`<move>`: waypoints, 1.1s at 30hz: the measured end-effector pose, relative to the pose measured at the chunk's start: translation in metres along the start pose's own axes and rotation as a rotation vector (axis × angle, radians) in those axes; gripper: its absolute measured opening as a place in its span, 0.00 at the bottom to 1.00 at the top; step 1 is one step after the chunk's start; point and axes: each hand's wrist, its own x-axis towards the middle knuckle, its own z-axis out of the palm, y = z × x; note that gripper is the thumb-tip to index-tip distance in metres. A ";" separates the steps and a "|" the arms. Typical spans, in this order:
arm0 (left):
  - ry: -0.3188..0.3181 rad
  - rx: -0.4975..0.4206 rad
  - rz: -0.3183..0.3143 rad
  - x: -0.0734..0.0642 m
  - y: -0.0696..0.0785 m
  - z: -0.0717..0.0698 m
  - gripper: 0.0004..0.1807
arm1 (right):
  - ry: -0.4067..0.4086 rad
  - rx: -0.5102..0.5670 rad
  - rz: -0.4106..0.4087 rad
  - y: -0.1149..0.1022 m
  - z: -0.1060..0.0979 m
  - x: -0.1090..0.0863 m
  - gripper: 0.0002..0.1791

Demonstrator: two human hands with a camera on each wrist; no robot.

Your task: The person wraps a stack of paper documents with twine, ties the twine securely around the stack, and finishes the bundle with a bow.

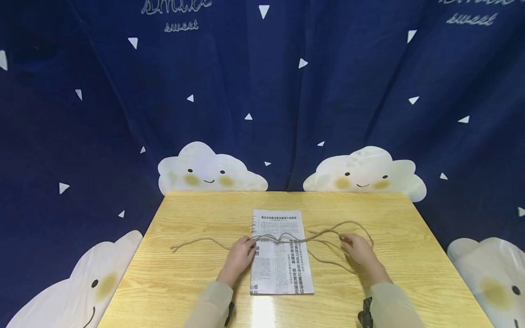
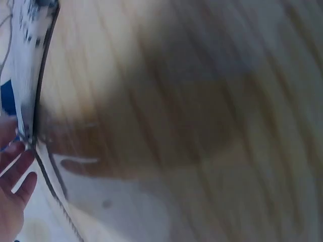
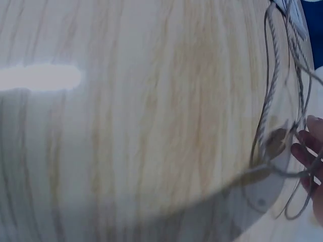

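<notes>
A folded newspaper (image 1: 279,269) lies upright on the wooden table. Brown twine (image 1: 287,240) crosses its upper half, with strands and a loop spread to the right and one end trailing left. My left hand (image 1: 239,256) is at the newspaper's left edge, its fingertips pinching the twine there. In the left wrist view, that hand (image 2: 15,186) shows at the frame's edge, with the twine running down past its fingers. Right of the newspaper, my right hand (image 1: 360,251) pinches the twine near the loop. Several strands pass around its fingertips (image 3: 301,151) in the right wrist view.
The wooden table (image 1: 193,282) spreads out around the newspaper. Behind it hangs a dark blue curtain (image 1: 229,91) with white triangles and smiling clouds. A bright reflection lies on the tabletop just in front of the newspaper.
</notes>
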 end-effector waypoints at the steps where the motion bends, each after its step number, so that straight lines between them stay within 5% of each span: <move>1: 0.003 0.015 -0.010 0.001 0.003 0.002 0.12 | -0.019 0.004 -0.002 -0.002 0.001 0.002 0.19; 6: 0.017 0.034 -0.047 0.003 0.012 0.011 0.10 | -0.072 -0.025 -0.010 -0.011 0.007 0.009 0.25; 11: 0.032 0.005 -0.087 0.004 0.018 0.016 0.08 | -0.075 -0.127 0.066 -0.017 0.016 0.010 0.29; 24: -0.038 0.100 -0.130 0.004 0.024 0.013 0.05 | -0.036 -0.129 0.123 -0.012 0.018 0.004 0.09; 33: 0.055 0.118 -0.040 0.001 0.020 0.015 0.04 | -0.029 -0.130 0.116 -0.008 0.015 0.003 0.10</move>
